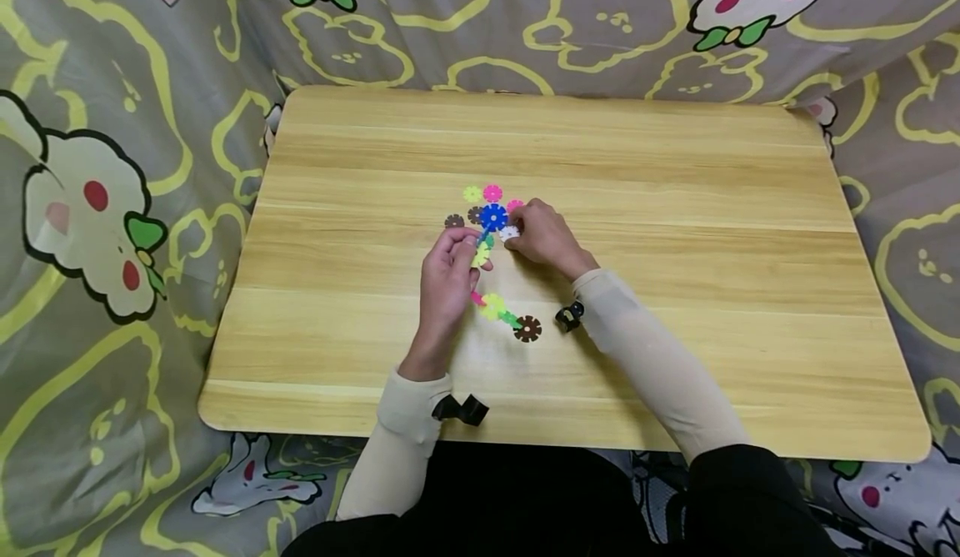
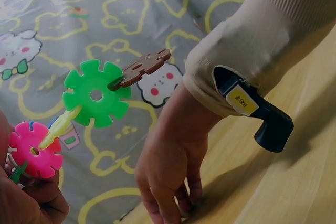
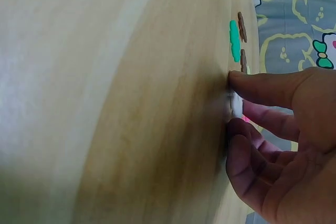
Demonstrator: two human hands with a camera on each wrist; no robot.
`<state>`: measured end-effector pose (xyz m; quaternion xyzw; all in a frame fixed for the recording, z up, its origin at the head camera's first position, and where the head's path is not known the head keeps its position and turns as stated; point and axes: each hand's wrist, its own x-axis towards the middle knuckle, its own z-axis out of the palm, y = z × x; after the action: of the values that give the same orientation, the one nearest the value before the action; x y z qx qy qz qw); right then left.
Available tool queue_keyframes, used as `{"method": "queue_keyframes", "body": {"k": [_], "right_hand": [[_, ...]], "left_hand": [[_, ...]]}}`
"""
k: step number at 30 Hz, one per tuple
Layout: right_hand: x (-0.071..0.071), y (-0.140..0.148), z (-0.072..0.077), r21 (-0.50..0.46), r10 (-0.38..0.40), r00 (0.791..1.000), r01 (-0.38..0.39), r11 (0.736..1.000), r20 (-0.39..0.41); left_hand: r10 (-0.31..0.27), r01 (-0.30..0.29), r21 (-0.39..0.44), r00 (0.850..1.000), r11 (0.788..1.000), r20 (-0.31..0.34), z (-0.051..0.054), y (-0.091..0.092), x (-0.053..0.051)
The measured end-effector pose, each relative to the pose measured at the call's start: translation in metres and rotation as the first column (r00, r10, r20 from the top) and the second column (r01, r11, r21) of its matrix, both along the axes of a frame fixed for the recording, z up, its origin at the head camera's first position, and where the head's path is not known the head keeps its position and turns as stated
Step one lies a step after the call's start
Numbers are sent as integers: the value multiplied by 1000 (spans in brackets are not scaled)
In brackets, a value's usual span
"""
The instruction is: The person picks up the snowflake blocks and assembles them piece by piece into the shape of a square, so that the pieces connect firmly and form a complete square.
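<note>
Head view: bent over a pale wood-grain desk (image 1: 712,207), a person's left hand (image 1: 447,278) pinches a chain of slotted, flower-edged plastic discs (image 1: 492,306). The chain's long axis runs from a brown disc (image 1: 527,328) on the body side, up through the left hand, to a bright blue disc (image 1: 493,218) pointing away. Just right of that blue end lies a white slotted plastic disc (image 1: 509,232) — beneath the right hand (image 1: 546,236), clearly the nearer of the two. Loose pink (image 1: 492,193), yellow-green (image 1: 472,194) and dark brown (image 1: 454,221) discs sit just beyond.

Left wrist view: brown, green (image 2: 97,94), yellow (image 2: 60,128) and pink (image 2: 35,149) discs slant down, slotted edge to edge, into the left hand's grip — fingers closed, the contact partly out of frame. The right hand reaches down to the desk.

Right wrist view: the right hand's grip is narrowed to about the white disc's width, thumb and fingers curled round it at desk level. How firmly they hold it cannot be told.
</note>
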<state>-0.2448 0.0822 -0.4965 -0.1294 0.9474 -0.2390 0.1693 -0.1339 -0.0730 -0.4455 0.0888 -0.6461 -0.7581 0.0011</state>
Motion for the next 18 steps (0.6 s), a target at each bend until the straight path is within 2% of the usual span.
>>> {"method": "queue_keyframes", "body": {"k": [12, 18], "right_hand": [[7, 3, 1, -31, -14, 999, 13, 999, -35], [9, 5, 0, -68, -18, 1000, 17, 998, -9]], "left_hand": [[-1, 1, -8, 1000, 1000, -6, 1, 2, 1], [-2, 2, -2, 1000, 1000, 10, 2, 2, 1]]}}
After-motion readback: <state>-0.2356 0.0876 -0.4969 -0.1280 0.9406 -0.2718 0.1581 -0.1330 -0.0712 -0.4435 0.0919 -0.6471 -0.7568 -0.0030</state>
